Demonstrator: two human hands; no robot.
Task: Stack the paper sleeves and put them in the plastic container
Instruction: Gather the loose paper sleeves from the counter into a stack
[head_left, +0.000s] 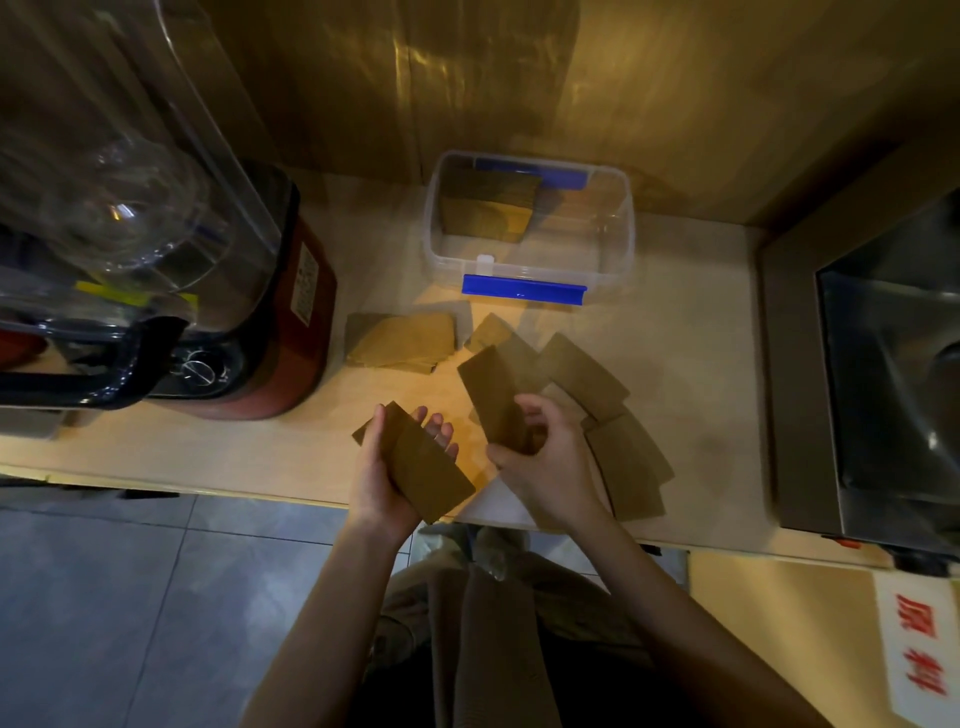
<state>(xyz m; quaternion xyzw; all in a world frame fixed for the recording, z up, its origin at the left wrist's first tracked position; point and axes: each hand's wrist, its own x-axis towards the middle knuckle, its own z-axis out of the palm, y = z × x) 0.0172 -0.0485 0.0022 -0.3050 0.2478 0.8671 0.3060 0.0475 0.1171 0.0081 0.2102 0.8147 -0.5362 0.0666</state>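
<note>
Paper sleeves (576, 379) lie scattered across the pale counter (701, 364) in front of me, some fanned to my right, a looser pile (400, 343) nearer the blender (249, 312), and a batch already standing inside the clear plastic container (618, 244) with the blue latches at the back. My left hand (384, 467) cradles a small stack (421, 462) flat in the palm, thumb along one long edge, fingers curled up against the other. My right hand (545, 452) pinches a single sleeve (493, 395) by its lower end, fingers closed on it, the rest tilting up and away over the counter. By the look of them these are light, thin, flattened cardboard: stiff enough to hold shape, easy to crease, inclined to slide off one another. I judge the long edges the best place to grip, squaring the stack between thumb and fingers.
</note>
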